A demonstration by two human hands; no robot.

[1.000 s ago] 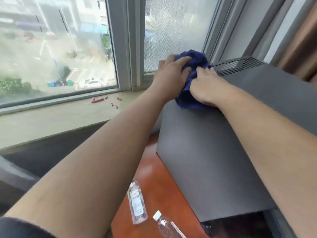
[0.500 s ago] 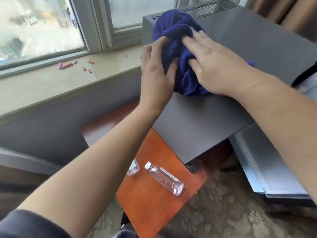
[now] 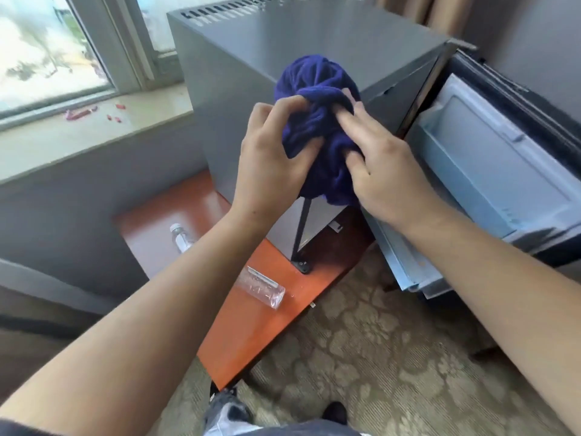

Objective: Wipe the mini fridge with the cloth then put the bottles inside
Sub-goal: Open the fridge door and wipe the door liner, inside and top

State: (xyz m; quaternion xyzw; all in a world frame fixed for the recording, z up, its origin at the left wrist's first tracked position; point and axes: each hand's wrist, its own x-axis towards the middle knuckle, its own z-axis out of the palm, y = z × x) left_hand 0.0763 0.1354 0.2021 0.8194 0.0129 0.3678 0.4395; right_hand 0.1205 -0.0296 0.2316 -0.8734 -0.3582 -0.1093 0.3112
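Gripping bunched cloth (image 3: pixel 317 86), both hands (image 3: pixel 267 165) clamped, bottle (image 3: pixel 262 287) lying flat, base pointing lower-right.

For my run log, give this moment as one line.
step: wiping | left hand: grips cloth | right hand: grips cloth | mini fridge: door open | bottles: both lying on table

A forearm (image 3: pixel 188 294) hides most of one bottle (image 3: pixel 179 239) — plus the cap of another bottle (image 3: pixel 264 286).

both hands, left hand (image 3: pixel 270 158) and right hand (image 3: pixel 382 171), grip a bunched blue cloth (image 3: pixel 317 121) before the grey mini fridge (image 3: pixel 314 36), whose door (image 3: pixel 490 171) hangs open. two bottles (image 3: pixel 262 287) lie on the orange table (image 3: pixel 251 325).
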